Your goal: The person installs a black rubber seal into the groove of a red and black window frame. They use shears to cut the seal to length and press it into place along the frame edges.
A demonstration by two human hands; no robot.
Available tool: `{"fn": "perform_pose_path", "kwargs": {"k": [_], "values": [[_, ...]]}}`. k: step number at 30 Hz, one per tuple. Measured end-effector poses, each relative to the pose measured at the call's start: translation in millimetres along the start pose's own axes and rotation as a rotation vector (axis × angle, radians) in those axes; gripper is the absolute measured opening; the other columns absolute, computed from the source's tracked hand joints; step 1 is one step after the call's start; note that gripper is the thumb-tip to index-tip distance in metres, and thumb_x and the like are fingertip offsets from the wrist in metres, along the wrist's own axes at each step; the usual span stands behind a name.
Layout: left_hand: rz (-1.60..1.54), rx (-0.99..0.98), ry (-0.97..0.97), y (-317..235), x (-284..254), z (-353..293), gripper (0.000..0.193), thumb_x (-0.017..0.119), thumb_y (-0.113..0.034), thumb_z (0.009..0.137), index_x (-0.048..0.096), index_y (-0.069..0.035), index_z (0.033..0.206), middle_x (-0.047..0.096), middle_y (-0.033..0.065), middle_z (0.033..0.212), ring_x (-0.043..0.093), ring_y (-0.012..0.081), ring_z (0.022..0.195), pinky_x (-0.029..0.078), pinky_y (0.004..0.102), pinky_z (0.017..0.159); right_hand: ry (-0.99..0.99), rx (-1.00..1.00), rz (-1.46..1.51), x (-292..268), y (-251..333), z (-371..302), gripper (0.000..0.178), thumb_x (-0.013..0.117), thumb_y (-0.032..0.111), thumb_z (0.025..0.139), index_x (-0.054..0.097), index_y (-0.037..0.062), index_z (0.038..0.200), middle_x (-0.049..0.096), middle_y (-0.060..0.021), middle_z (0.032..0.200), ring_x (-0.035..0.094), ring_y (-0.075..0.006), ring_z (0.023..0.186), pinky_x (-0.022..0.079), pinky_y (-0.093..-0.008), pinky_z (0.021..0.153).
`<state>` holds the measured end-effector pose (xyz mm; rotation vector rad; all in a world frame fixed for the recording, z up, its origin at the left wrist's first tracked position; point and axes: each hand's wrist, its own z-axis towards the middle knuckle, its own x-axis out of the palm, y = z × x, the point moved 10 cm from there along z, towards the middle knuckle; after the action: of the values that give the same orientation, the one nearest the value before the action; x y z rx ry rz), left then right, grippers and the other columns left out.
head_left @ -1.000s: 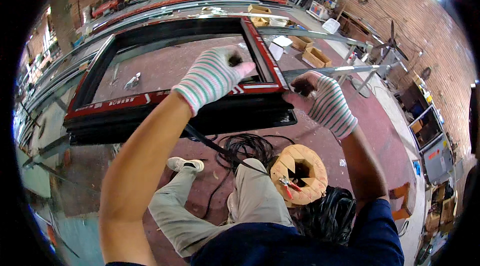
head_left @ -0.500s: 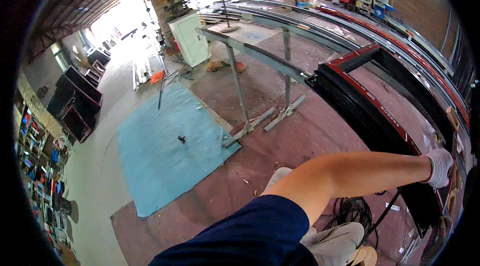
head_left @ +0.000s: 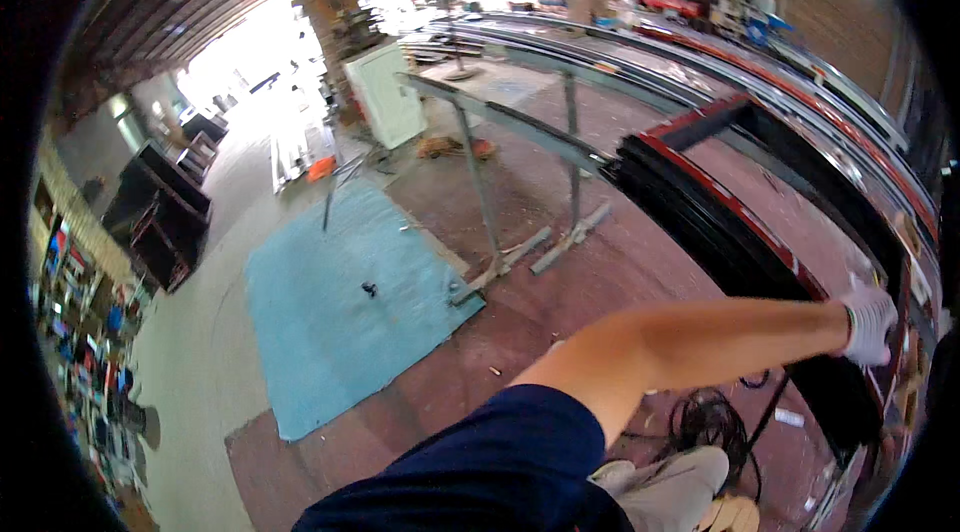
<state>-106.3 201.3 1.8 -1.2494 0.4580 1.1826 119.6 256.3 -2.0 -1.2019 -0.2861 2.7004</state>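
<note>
My left arm in a navy sleeve reaches across to the right. My left hand [head_left: 868,325], in a pale striped-cuff glove, is at the near end of a long black frame [head_left: 715,222] with a red strip along its top. Its fingers are blurred and turned away, so I cannot tell whether they grip the frame. My right hand does not show. The frame lies raised above the floor, its far end by a grey steel stand [head_left: 520,122].
A blue mat [head_left: 340,332] lies on the floor to the left with a small dark object [head_left: 369,289] on it. Coiled black cable [head_left: 708,424] is below my arm. Long metal profiles [head_left: 640,57] run along the right, and a pale green cabinet [head_left: 388,97] stands beside a brick pillar.
The whole view has shifted slightly and blurred. My gloved left hand appears a little farther left and higher, still by the near end of the frame.
</note>
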Motion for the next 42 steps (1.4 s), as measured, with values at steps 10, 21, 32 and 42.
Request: {"fn": "perform_pose_path", "kwargs": {"k": [10,21,32,42], "values": [[-0.245,-0.001,0.044,-11.7,-25.2,-22.8,0.036,0.072,-0.032,0.093,0.068,0.0,0.109,0.072,0.0071,0.092,0.071,0.0182,0.076,0.058,0.033,0.069,0.069,-0.133,0.206,-15.3,27.2,42.6,0.027,0.076,0.01,0.076,0.065,0.0105,0.101,0.061,-0.0082,0.093,0.06,-0.0308,0.09,0.05,-0.0423,0.081],[-0.185,-0.022,0.041,18.1,2.2,6.3,0.022,0.073,-0.026,0.093,0.068,-0.004,0.094,0.068,0.0009,0.094,0.055,0.0071,0.082,0.049,0.026,0.077,-0.01,0.363,0.433,41.9,-32.0,-94.1,0.022,0.075,0.002,0.081,0.062,0.004,0.099,0.064,-0.0121,0.095,0.064,-0.0309,0.09,0.053,-0.0395,0.078],[-0.256,-0.104,0.081,19.4,4.7,-0.3,0.04,0.075,-0.046,0.091,0.074,-0.006,0.098,0.071,0.0039,0.084,0.062,0.0083,0.079,0.051,0.0242,0.078,0.089,0.608,0.916,174.3,77.4,-104.9,0.019,0.068,0.003,0.089,0.07,-0.0004,0.107,0.07,-0.0193,0.101,0.068,-0.0369,0.094,0.055,-0.0391,0.081],[-0.249,-0.052,0.141,-0.8,-4.5,-7.9,0.056,0.06,-0.054,0.098,0.074,-0.002,0.11,0.074,0.0093,0.089,0.064,0.0152,0.083,0.051,0.033,0.085,-0.001,1.894,2.459,313.0,218.1,-34.7,0.053,0.057,0.034,0.097,0.044,0.0101,0.142,0.049,-0.0163,0.141,0.054,-0.0371,0.111,0.047,-0.0574,0.099]]}}
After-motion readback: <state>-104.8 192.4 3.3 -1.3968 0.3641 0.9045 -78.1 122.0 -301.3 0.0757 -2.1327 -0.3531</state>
